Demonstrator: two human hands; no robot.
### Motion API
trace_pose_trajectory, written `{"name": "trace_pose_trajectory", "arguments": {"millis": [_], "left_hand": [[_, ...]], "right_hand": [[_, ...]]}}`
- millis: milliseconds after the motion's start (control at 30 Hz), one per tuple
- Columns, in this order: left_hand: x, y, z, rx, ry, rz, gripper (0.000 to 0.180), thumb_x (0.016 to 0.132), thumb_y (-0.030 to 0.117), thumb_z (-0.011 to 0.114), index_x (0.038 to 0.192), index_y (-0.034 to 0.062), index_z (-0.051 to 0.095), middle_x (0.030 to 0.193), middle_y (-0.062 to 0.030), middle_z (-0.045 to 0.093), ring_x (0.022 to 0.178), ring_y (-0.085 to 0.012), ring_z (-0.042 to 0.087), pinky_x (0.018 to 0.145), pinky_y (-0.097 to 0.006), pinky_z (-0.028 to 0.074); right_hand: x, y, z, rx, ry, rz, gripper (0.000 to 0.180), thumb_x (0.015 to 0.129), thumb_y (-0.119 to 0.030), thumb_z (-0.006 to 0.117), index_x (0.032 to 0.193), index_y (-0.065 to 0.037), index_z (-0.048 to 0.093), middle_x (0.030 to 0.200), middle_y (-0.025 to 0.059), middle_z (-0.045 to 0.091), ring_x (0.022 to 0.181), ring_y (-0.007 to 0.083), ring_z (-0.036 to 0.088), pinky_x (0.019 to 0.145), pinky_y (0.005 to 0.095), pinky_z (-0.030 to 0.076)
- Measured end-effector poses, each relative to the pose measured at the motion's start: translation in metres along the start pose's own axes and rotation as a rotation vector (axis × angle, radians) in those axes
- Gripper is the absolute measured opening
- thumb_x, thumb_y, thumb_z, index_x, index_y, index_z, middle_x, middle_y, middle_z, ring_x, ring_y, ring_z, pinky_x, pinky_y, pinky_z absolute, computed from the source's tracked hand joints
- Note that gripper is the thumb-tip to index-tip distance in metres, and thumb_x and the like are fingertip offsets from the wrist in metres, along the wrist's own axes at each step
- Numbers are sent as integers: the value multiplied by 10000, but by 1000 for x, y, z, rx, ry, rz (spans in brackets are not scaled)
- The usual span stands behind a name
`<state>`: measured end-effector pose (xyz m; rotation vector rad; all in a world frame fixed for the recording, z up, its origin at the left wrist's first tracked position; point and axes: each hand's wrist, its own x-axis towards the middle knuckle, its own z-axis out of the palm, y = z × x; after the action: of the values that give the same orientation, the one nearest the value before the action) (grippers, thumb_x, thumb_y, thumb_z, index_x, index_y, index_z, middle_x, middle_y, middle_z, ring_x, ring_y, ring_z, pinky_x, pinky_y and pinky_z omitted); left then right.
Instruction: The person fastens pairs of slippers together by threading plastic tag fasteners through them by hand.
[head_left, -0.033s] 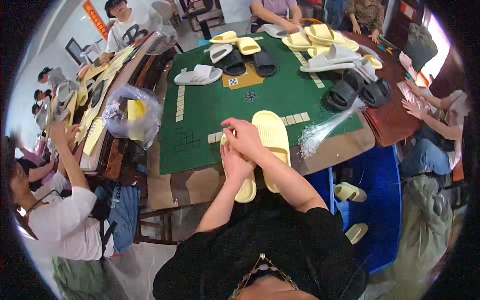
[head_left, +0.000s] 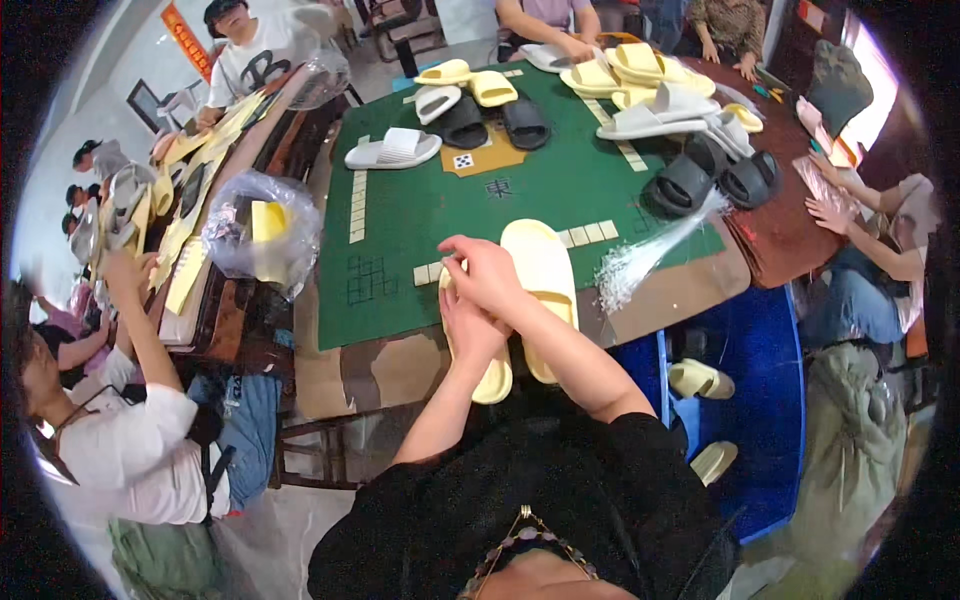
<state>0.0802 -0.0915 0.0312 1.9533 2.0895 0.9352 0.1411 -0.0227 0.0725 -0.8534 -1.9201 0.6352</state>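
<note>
One right hand (head_left: 487,277), fingers bent, crosses over left hand (head_left: 474,327) at left pale-yellow slide slipper (head_left: 493,382); grip of both hands: cannot tell. They hide most of it. Matching right slipper (head_left: 537,250), rounded, just beside, across near edge of green mat (head_left: 400,225) on surface (head_left: 330,385). Rightward, glossy clear plastic strands (head_left: 655,250); beyond, chunky black slides (head_left: 683,188). Leftward, crinkled transparent bag (head_left: 303,225).

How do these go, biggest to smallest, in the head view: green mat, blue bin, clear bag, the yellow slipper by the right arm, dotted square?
1. Green mat
2. Blue bin
3. Clear bag and yellow slipper: too close to rank; the slipper is partly hidden
4. Dotted square
</note>
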Motion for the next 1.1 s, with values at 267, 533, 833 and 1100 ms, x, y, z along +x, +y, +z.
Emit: {"name": "trace_pose_trajectory", "arguments": {"millis": [267, 533, 833, 1100], "left_hand": [[15, -63, 3, -507, 277, -356, 260, 907, 154, 447, 1081, 21, 587, 1047, -140, 603, 953, -262, 581, 855, -376, 462], [7, -209, -100, 402, 350, -188, 390, 715, 20, 579, 1100, -40, 574, 1114, -208, 595, 1026, -358, 563, 919, -402, 437], [-3, -198, -101, 463, 384, -51, 530, 765, -74, 438, 1293, -39, 418, 1311, -256, 440, 1323, -407, 278, 1110, -517, 175], [15, -87, -66, 23, 276, 209, 455, 741, -101, 427, 1163, 16, 550, 1248, -177, 529, 1265, -389, 391, 1041, -469, 317]], "right_hand": [[-35, -26, -38, -171, -46, -35, 311, 769, -218, 646, 1042, -82, 583, 1236, 205, 476, 942, 369, 592, 775, 431, 509], [-55, 25, -75, -40, 68, 6, 107, 797, -112, 648, 890, -67, 623, 974, 61, 608, 739, 198, 619, 623, 298, 508], [-32, 57, -116, -95, 270, 180, 110, 780, -158, 649, 852, -76, 642, 865, 83, 616, 734, 246, 617, 656, 331, 499], [4, 187, -220, -641, 560, 199, 303, 725, -200, 678, 988, -62, 620, 1051, 129, 591, 998, 329, 540, 878, 402, 437]]}}
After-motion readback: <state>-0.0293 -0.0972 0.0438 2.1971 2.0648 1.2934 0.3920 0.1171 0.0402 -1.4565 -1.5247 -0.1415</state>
